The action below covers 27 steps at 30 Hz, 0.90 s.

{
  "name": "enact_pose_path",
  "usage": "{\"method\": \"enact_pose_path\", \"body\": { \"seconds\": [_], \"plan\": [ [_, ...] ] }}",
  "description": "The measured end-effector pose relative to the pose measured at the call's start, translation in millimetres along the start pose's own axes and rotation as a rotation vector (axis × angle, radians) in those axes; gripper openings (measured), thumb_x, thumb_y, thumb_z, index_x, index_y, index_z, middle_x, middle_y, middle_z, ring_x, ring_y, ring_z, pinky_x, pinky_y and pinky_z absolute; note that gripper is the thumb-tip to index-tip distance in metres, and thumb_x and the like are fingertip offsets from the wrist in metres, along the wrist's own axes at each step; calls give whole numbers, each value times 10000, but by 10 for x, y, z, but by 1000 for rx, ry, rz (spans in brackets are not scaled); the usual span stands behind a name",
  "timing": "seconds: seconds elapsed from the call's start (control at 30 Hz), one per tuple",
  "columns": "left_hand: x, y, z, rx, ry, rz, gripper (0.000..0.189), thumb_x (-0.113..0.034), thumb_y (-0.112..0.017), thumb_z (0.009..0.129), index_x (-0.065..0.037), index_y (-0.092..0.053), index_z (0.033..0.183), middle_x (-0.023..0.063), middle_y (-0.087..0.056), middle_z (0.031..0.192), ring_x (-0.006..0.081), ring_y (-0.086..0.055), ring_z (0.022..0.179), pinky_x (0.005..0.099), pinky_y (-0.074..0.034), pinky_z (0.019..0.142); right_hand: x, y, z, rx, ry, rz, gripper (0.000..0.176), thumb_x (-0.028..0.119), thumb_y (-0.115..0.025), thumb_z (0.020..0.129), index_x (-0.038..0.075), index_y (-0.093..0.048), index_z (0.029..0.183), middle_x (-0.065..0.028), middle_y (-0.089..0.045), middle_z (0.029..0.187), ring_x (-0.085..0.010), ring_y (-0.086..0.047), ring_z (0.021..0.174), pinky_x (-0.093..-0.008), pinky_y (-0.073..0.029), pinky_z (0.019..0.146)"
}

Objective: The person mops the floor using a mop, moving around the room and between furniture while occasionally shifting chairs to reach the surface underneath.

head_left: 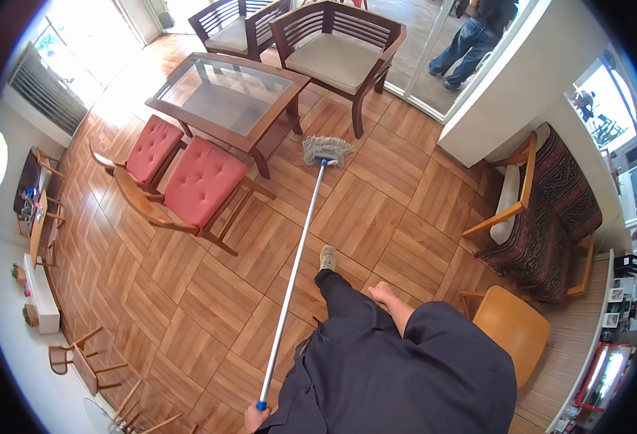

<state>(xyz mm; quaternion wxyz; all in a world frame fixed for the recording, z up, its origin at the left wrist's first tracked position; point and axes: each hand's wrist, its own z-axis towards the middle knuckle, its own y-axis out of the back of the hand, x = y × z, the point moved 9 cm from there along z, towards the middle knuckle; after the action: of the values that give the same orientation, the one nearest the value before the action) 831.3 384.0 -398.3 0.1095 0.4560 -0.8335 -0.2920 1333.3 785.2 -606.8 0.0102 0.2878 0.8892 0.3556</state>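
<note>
Mop [294, 282] is slanting out ahead of you, its grey head [327, 150] resting on the floor [362, 210] just beside the table [221, 101]. You are gripping the pole near its blue collar [262, 406] with your left hand [255, 418], fingers running partly out of view. Your right hand [381, 291] is hanging apart from the pole, curling into a loose fist, palm hidden. One shoe [327, 258] is showing just right of the pole; a red chair [206, 177] is standing left of it.
</note>
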Motion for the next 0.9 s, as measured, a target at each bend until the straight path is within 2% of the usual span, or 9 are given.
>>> {"method": "enact_pose_path", "body": {
  "seconds": [0.07, 0.17, 0.27, 0.4, 0.5, 0.67, 0.77, 0.8, 0.9],
  "plan": [
    [-898, 504, 289, -184, -124, -70, 289, -341, -761, 749, -85, -712, 875, 187, -685, 779, 402, -671, 779, 485, -515, 675, -64, -135, 322, -51, 5, 35, 487, 442, -626, 886, -24, -731, 983, -271, -700, 1052, -390, -672, 1058, -452, -537, 863],
    [-2273, 1095, 1079, -275, -306, -32, 351, -340, -727, 796, -83, -684, 1031, 211, -696, 865, 424, -666, 840, 492, -526, 715, 95, 117, 364, 132, -85, 119, 585, 459, -632, 890, -41, -646, 1193, -269, -666, 1179, -375, -641, 1139, -447, -507, 951],
    [-3844, 1688, 1789, -332, -501, 20, 356, -326, -697, 833, -40, -648, 1040, 264, -690, 917, 471, -656, 879, 520, -538, 756, 283, 557, 442, 166, -136, 271, 461, 456, -633, 915, -1, -694, 918, -171, -722, 831, -267, -710, 729, -390, -559, 655],
    [-5746, 2083, 2481, -274, -629, 23, 382, -327, -684, 842, -27, -580, 1055, 280, -680, 1024, 459, -650, 985, 531, -532, 829, 384, 1247, 729, -145, -6, 416, 387, 419, -660, 923, 35, -632, 891, -88, -681, 724, -156, -645, 597, -340, -525, 548],
    [-6440, 2159, 2702, -265, -631, 20, 372, -292, -692, 836, -35, -571, 1076, 269, -678, 1050, 444, -647, 1025, 523, -532, 854, 296, 1578, 638, -237, -16, 605, 351, 387, -667, 930, 43, -599, 917, -73, -671, 712, -136, -632, 590, -314, -505, 517],
    [-5750, 1960, 2753, -267, -621, 18, 295, -237, -619, 866, -56, -536, 1083, 283, -676, 1012, 460, -647, 1003, 547, -523, 828, 29, 1511, 96, -338, -88, 795, 339, 378, -636, 954, 46, -571, 935, -59, -642, 700, -126, -601, 555, -277, -466, 470],
    [-4443, 1756, 2653, -213, -607, 9, 247, -217, -584, 868, -71, -510, 1052, 297, -669, 970, 495, -634, 969, 567, -506, 794, -231, 709, -298, -272, -229, 705, 327, 377, -614, 967, 55, -568, 931, -56, -634, 690, -116, -599, 554, -269, -450, 457],
    [-3931, 1689, 2633, -201, -616, 4, 265, -216, -600, 854, -77, -511, 1062, 298, -668, 964, 502, -629, 960, 565, -504, 788, -213, 377, -448, -170, -253, 661, 371, 394, -606, 959, 33, -593, 871, -86, -673, 742, -160, -618, 570, -340, -481, 489],
    [-2264, 1633, 2401, -97, -514, -9, 334, -213, -649, 811, -108, -527, 1104, 288, -671, 946, 496, -632, 936, 550, -503, 774, 16, -580, -853, -130, -208, 385, 545, 479, -599, 904, -3, -666, 660, -205, -729, 863, -332, -714, 796, -452, -533, 740]
  ]
}}
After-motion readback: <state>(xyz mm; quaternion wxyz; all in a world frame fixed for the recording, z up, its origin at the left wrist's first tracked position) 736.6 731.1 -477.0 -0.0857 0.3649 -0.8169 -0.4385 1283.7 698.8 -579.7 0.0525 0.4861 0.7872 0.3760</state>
